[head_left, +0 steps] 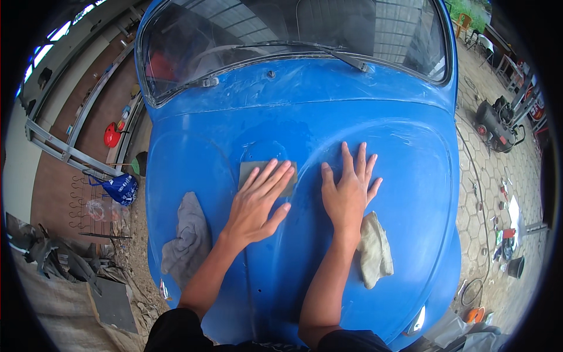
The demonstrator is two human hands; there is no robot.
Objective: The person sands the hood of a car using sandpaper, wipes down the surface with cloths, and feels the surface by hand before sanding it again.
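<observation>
1. The sandpaper sheet (251,168), greyish and roughly square, lay flat on the blue car hood (410,182), left of its middle. The left hand (258,202) covered part of it, extended and gripping nothing, its fingers pressing from above. The step looked like wet rubbing of the paint.
2. Even pressure was the main need: a flat hand spread the load, while a lone fingertip would probably have cut a groove.
3. The right hand (346,190) rested on the bare paint, spread wide and holding nothing; there it could steady the body, provided it stayed out of the stroke.
4. A darker wet patch (275,134) reached from the sheet toward the windscreen (352,26). Keeping the sheet on damp paint would likely have limited clogging and scratches.
5. The curved crease (304,171) ran just right of the sheet and called for lighter strokes, since raised edges tend to wear through first.
6. The grey rag (186,240) lay beside the left forearm and the beige cloth (375,249) beside the right; either would have suited wiping away residue, to check the surface between passes.
</observation>
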